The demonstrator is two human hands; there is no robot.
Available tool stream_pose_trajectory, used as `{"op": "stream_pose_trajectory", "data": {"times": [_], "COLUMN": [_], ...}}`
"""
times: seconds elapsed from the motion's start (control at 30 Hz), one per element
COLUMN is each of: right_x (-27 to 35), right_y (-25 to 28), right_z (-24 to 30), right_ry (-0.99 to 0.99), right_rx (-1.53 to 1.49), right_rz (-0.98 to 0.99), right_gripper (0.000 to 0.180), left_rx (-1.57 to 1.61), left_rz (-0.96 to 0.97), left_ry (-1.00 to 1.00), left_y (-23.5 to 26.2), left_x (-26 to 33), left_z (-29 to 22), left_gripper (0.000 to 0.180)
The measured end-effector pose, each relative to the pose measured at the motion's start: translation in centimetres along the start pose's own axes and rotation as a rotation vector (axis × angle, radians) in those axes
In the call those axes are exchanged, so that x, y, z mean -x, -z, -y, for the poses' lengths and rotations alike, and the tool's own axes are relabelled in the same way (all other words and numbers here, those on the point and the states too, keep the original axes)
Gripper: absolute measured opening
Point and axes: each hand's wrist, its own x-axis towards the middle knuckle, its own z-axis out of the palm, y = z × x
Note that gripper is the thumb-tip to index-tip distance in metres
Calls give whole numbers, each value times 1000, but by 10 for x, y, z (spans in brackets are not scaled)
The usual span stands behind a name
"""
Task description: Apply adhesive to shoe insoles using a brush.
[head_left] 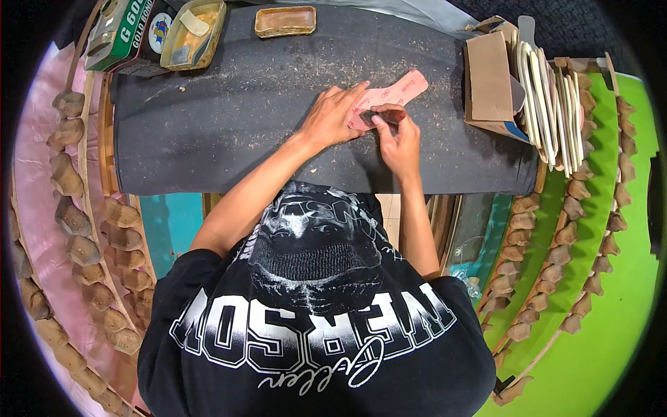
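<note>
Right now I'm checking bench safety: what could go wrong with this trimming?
The left hand pins the pink sole-shaped insole piece right beside the small dark tool in the right hand; a slip could nick its fingers. Loose shavings on the dark work mat might let the piece slide.

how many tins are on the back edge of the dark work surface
4: a green rectangular tin at the far left corner, a dark tin beside it, an open tin of yellowish paste next, and a shallow tin at mid-back. Others may lie beyond the frame.

The left hand point(332, 115) presses a pink, sole-shaped flat piece point(389, 97) onto the dark, dusty worktable point(229, 111) — the right hand point(397, 139) grips a small dark tool point(385, 115) against it.
</note>
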Motion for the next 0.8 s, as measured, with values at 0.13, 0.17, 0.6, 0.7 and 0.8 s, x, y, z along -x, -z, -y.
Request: {"op": "stream_pose_trajectory", "data": {"times": [0.13, 0.17, 0.6, 0.7, 0.8], "right_x": [-25, -28, 15, 9, 34], "right_y": [31, 33, -9, -13, -41], "right_z": [-21, -26, 8, 1, 27], "right_ry": [-57, -93, -141, 88, 337], "right_rx": [166, 112, 199, 268, 457], "right_rz": [-181, -280, -1, -204, 198], "right_gripper": [11, 9, 15, 13, 19], "left_rx": [30, 32, -16, -8, 5], "left_rz": [2, -29, 38, 5, -24], "left_ry": [-14, -17, 151, 113, 80], "left_y": [16, 20, 76, 75, 71], "left_x": [22, 31, 104, 108, 112], "left_z": [-3, -5, -3, -1, 8], "left_gripper": [110, 107, 104, 99, 95]}}
